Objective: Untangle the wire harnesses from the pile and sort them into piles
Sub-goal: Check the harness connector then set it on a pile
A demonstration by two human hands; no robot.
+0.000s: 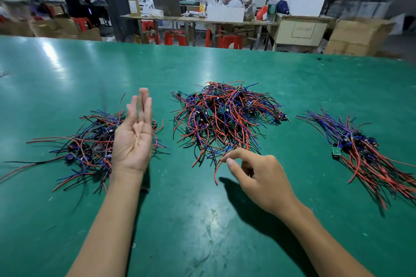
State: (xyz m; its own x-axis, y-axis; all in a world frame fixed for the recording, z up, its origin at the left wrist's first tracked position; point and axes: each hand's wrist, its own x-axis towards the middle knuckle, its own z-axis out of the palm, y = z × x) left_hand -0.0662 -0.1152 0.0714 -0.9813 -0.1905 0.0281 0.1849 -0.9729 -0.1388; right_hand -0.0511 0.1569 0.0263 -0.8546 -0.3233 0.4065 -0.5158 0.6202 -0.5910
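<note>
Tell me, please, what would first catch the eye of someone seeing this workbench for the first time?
Most striking is the big tangled pile of red, blue and black wire harnesses at the middle of the green table, flanked by a looser left pile and a neater right pile. The left hand is raised open, palm up, while the right hand pinches a red wire at the big pile's near edge.

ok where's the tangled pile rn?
Head view: the tangled pile sits mid-table, between the left pile and the right pile, just beyond the right hand.
</note>
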